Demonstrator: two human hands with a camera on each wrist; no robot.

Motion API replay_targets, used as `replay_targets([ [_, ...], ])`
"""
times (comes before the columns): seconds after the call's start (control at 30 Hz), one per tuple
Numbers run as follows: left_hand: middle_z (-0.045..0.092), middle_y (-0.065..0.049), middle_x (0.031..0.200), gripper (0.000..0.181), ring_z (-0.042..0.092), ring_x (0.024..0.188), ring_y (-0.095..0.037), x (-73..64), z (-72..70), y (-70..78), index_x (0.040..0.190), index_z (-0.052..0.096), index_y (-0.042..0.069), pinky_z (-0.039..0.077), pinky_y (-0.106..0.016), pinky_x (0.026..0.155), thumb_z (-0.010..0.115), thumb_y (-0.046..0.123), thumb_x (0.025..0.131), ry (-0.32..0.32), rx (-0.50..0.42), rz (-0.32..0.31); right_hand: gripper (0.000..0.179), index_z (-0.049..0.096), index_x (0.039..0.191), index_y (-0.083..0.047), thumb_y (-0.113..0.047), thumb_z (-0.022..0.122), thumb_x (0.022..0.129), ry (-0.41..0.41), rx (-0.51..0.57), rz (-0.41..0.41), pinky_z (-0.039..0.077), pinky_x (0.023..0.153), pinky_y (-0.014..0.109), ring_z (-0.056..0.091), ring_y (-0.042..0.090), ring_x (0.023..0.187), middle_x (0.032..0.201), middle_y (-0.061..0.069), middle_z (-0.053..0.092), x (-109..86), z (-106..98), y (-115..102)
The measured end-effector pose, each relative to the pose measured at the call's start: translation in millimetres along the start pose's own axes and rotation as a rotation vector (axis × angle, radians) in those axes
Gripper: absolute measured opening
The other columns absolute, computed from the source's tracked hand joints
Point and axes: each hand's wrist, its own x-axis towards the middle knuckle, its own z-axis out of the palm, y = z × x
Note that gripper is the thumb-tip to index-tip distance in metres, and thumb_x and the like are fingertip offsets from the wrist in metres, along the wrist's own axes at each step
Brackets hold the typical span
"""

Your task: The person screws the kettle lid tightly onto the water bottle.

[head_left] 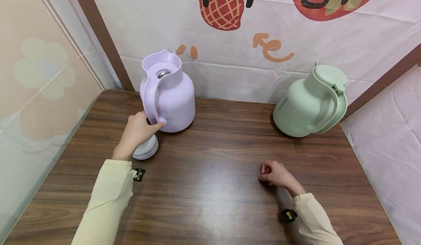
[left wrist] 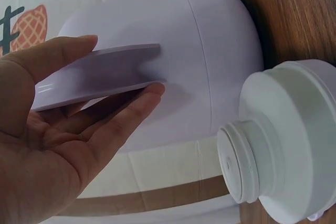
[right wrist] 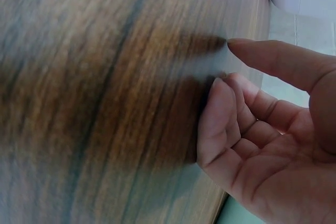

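A lilac thermos jug (head_left: 175, 99) stands upright near the back left of the table, its top uncovered. My left hand (head_left: 139, 130) is at its handle (left wrist: 115, 66), thumb on one side and fingers on the other. Beside the jug, partly behind that hand in the head view, lies a white and lilac stopper lid (left wrist: 286, 140). My right hand (head_left: 276, 173) rests on the table with loosely curled fingers and thumb apart, holding nothing.
A green thermos jug (head_left: 299, 108) with its lid on stands at the back right, handle toward the right. The brown wooden table (head_left: 210, 157) meets a printed cloth backdrop (head_left: 230, 69) behind, with more cloth at both sides.
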Motion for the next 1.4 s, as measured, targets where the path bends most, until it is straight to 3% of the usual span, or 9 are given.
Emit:
replay_targets([
  [0.3,0.061,-0.025,0.085,0.03,0.055,0.072,-0.036,-1.3,6.3,2.8,0.089,0.059,-0.007,0.042,-0.046,0.064,0.065,0.022,0.081,0.043,-0.002,0.017,0.017,0.052,0.074,-0.004,-0.001,0.068,0.075,-0.005,0.014,0.003,0.046,0.047,0.029,0.051,0.013,0.05,0.063,0.001,0.051,-0.9,-1,-1],
  [0.6,0.059,-0.023,0.074,0.027,0.052,0.067,-0.036,-1.9,9.8,7.6,0.078,0.057,-0.006,0.04,-0.047,0.061,0.063,0.02,0.08,0.053,0.006,0.007,0.017,0.052,0.074,-0.004,-0.001,0.068,0.074,-0.006,0.013,-0.005,0.047,0.048,0.029,0.051,0.013,0.05,0.063,0.002,0.051,-0.6,-1,-1],
  [0.87,0.046,-0.011,0.058,0.03,0.043,0.059,-0.028,-3.3,14.2,14.3,0.06,0.048,0.001,0.036,-0.039,0.053,0.063,0.019,0.079,0.055,0.023,0.013,0.017,0.052,0.073,-0.004,0.0,0.068,0.074,-0.002,0.012,-0.005,0.046,0.048,0.029,0.051,0.012,0.05,0.063,0.001,0.051,-0.6,-1,-1],
  [1.2,0.05,-0.014,0.06,0.029,0.046,0.058,-0.03,-6.1,23.7,21.2,0.06,0.048,0.001,0.038,-0.042,0.053,0.063,0.018,0.079,0.062,0.018,0.023,0.017,0.052,0.073,-0.004,-0.001,0.069,0.075,-0.003,0.012,-0.007,0.046,0.047,0.028,0.051,0.012,0.049,0.063,0.001,0.051,-0.8,-1,0],
  [1.4,0.045,-0.01,0.056,0.031,0.042,0.055,-0.026,-9.8,28.9,26.5,0.059,0.045,0.003,0.035,-0.038,0.05,0.062,0.018,0.079,0.065,0.011,0.024,0.016,0.052,0.075,-0.004,-0.003,0.068,0.076,-0.042,0.054,-0.004,0.047,0.049,0.029,0.051,0.013,0.053,0.065,0.001,0.051,-0.1,-4,1],
])
